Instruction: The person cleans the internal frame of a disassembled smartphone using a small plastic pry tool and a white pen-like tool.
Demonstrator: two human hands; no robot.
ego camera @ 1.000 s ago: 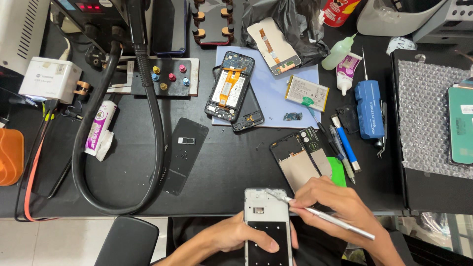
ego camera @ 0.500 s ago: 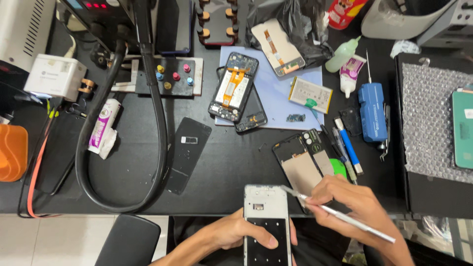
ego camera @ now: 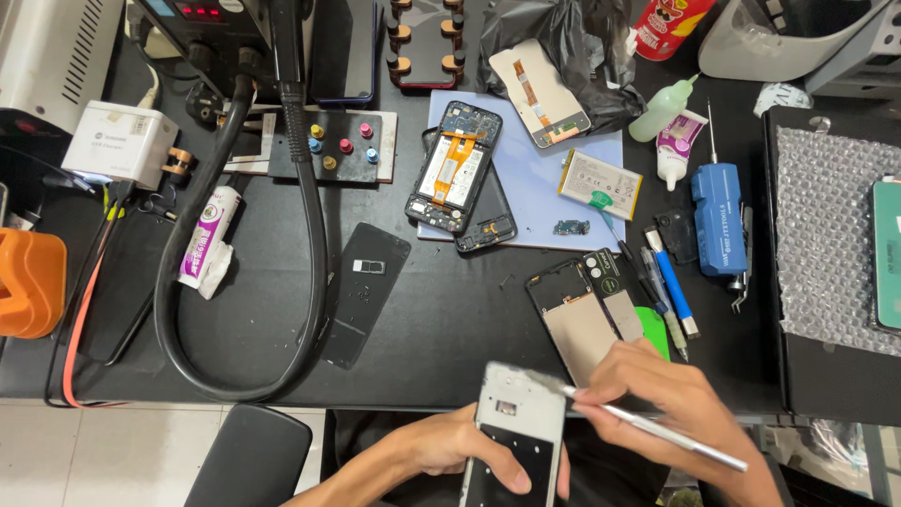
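My left hand (ego camera: 449, 449) grips a white phone frame (ego camera: 516, 427) from below, at the table's near edge, its thumb lying across the dark lower part. My right hand (ego camera: 678, 406) pinches a thin silver tool (ego camera: 648, 427) like a pen. The tool's tip rests on the upper right corner of the frame. Just beyond my right hand lies an opened black phone back (ego camera: 574, 314) with a tan panel.
On a blue mat (ego camera: 535, 178) sit an opened phone (ego camera: 453, 167), a screen panel (ego camera: 540, 92) and a battery (ego camera: 601, 184). A thick black hose (ego camera: 314, 244) loops at left near a black back cover (ego camera: 364, 291). A blue electric screwdriver (ego camera: 718, 221), pens and bubble wrap (ego camera: 826, 244) lie at right.
My right hand and the silver tool have shifted slightly right and down along the frame's top corner. The view has drifted a little; my left hand keeps its hold.
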